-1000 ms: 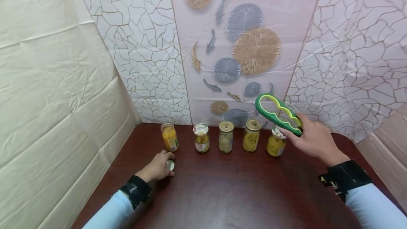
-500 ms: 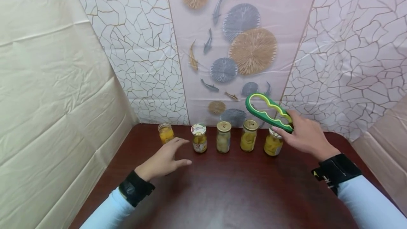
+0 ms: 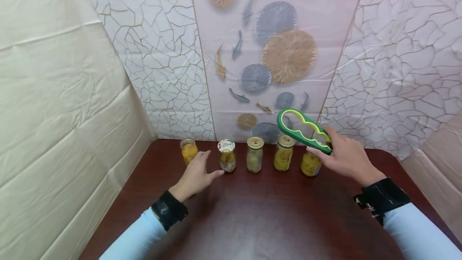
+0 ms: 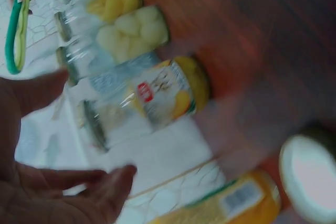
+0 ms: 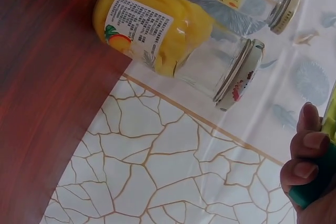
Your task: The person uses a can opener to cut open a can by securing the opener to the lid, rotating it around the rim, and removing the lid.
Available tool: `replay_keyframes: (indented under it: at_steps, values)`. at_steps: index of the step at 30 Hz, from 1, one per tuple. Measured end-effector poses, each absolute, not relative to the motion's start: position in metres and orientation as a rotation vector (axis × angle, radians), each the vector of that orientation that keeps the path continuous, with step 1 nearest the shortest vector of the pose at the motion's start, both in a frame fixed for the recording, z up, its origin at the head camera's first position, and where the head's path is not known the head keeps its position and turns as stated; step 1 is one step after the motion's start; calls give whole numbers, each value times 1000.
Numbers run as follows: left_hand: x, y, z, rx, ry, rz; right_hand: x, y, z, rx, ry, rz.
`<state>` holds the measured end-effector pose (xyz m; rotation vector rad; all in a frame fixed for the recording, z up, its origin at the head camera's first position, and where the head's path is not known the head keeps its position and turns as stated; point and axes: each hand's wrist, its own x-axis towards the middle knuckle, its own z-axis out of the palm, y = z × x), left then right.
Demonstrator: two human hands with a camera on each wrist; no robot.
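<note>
My left hand [image 3: 196,177] reaches out with thumb and fingers spread, holding nothing. Just beyond it stands a glass fruit jar [image 3: 227,161] with a patterned white lid; in the left wrist view the lid faces the gap between thumb and fingers, apart from them. An uncapped jar of orange fruit [image 3: 188,151] stands behind that hand, partly covered by it. A loose lid [image 4: 312,177] lies on the table, seen only in the left wrist view. My right hand [image 3: 346,155] grips a green jar opener [image 3: 303,129] by one end, raised above the rightmost jar [image 3: 310,165].
Two gold-lidded jars, one of pale fruit [image 3: 254,156] and one of yellow fruit [image 3: 283,156], stand upright in the same row. The dark red table [image 3: 260,216] ends behind the jars at a patterned cloth wall [image 3: 173,71]. A cream cloth [image 3: 72,131] hangs on the left.
My left hand has let go of the loose lid, lifted off the table, opened and moved right towards the patterned-lid jar. The right hand still holds the jar opener, now slightly further left.
</note>
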<state>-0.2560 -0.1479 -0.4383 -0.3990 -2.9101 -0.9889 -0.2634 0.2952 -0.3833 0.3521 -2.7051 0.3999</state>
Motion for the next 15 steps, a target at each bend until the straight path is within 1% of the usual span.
replay_keyframes:
  at_steps: [4, 11, 15]
  values:
    - [-273, -139, -450, -246, -2924, -1211, -262, 295, -383, 374, -2715, 408]
    - [-303, -128, -476, -174, -2882, -1433, -263, 290, -389, 417, -2707, 409]
    - [-315, -121, -484, -48, -2797, -1643, -261, 286, -388, 425, -2697, 414]
